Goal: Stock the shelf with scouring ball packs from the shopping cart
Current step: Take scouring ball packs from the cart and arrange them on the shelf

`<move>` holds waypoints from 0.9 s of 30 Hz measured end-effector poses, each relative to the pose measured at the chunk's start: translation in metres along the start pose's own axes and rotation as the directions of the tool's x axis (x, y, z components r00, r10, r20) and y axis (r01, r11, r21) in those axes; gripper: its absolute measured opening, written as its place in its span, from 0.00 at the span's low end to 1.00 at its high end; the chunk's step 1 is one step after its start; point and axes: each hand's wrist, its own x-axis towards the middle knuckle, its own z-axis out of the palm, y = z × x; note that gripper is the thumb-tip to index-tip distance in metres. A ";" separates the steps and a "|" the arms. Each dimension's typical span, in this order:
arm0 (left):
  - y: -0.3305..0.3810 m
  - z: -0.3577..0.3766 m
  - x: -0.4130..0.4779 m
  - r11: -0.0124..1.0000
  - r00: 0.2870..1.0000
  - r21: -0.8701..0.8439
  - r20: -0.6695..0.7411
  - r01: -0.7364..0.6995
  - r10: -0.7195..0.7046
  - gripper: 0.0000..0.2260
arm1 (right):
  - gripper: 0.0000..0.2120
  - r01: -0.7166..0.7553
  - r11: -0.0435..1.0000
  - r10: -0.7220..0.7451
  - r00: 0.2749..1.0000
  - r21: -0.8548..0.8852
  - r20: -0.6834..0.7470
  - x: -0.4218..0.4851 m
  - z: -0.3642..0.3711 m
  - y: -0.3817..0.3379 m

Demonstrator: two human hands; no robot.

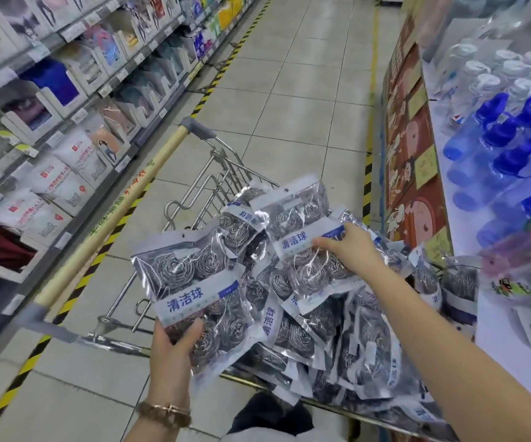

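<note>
While the left hand (175, 342) grips one scouring ball pack (194, 282) by its lower edge, thumb across the front, the right hand (350, 247) reaches over the heap of packs (337, 330) in the shopping cart (222, 167) and closes its fingers on the label band of a second pack (302, 224) lying on top. Judged step: pick-up from the cart, placement not yet begun. Next, lift the second pack clear of its overlapping neighbours (slick film may drag them along), then turn to the target shelf, which cannot be identified: shelving (66, 122) stands left, a display of bottles (513, 138) right
</note>
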 end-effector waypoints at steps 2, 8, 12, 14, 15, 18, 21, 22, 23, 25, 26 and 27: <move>0.013 0.005 -0.004 0.999 0.998 -0.015 0.053 -0.041 0.042 0.20 | 0.10 0.047 0.994 -0.042 0.998 0.101 -0.056 -0.017 -0.006 -0.010; 0.031 0.041 -0.009 0.994 0.976 0.031 0.197 -0.102 0.094 0.20 | 0.11 -0.021 0.938 0.094 0.976 0.345 -0.198 -0.083 -0.024 0.018; 0.023 0.072 -0.012 0.990 0.946 0.087 0.313 -0.111 0.079 0.17 | 0.10 -0.076 0.898 0.230 0.921 0.433 -0.316 -0.125 -0.035 0.053; 0.018 0.088 -0.015 0.983 0.917 0.135 0.393 -0.121 0.058 0.17 | 0.10 -0.063 0.878 0.267 0.887 0.474 -0.377 -0.144 -0.040 0.066; 0.015 0.096 -0.016 0.980 0.900 0.152 0.433 -0.129 0.051 0.17 | 0.11 -0.062 0.873 0.287 0.867 0.484 -0.407 -0.153 -0.042 0.071; 0.007 0.114 -0.020 0.968 0.829 0.208 0.559 -0.140 0.000 0.17 | 0.14 -0.071 0.862 0.357 0.787 0.502 -0.502 -0.179 -0.042 0.088; 0.003 0.125 -0.027 0.946 0.743 0.286 0.664 -0.155 -0.079 0.15 | 0.15 -0.095 0.831 0.453 0.687 0.548 -0.568 -0.208 -0.036 0.097; 0.001 0.127 -0.027 0.939 0.715 0.303 0.692 -0.162 -0.100 0.15 | 0.14 -0.109 0.820 0.485 0.653 0.562 -0.581 -0.218 -0.032 0.099; 0.000 0.129 -0.029 0.931 0.684 0.321 0.719 -0.175 -0.120 0.15 | 0.12 -0.123 0.811 0.513 0.621 0.572 -0.593 -0.227 -0.028 0.102; -0.004 0.131 -0.032 0.916 0.622 0.346 0.768 -0.204 -0.152 0.16 | 0.12 -0.145 0.794 0.556 0.567 0.591 -0.608 -0.245 -0.018 0.105; -0.006 0.131 -0.035 0.910 0.595 0.356 0.786 -0.213 -0.168 0.16 | 0.12 -0.155 0.784 0.576 0.540 0.601 -0.613 -0.255 -0.013 0.107; -0.008 0.131 -0.037 0.904 0.567 0.365 0.803 -0.222 -0.184 0.15 | 0.12 -0.164 0.773 0.598 0.512 0.613 -0.616 -0.264 -0.007 0.109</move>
